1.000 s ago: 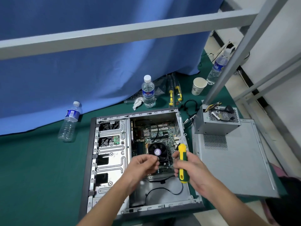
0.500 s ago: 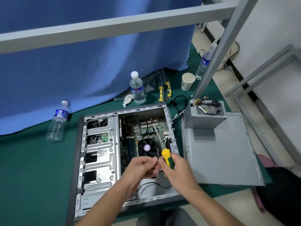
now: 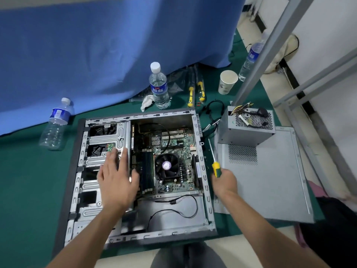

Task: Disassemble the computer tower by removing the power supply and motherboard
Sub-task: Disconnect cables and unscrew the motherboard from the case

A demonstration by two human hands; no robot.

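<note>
Motherboard (image 3: 170, 151) between flat, spread left hand (image 3: 116, 180) and right hand (image 3: 224, 182) clenched round screwdriver (image 3: 214, 163).

Makeshift repair bench: green cloth (image 3: 29, 190) under my hands, blue curtain (image 3: 96, 55) beyond, grey metal frame (image 3: 270, 41) right, 2 spare screwdrivers (image 3: 196, 91) ahead.

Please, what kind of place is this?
Probably a makeshift repair or teardown workstation, not a home desk: an opened computer tower lies on a green cloth-covered table, spare screwdrivers wait nearby, and a blue curtain screens it.
</note>
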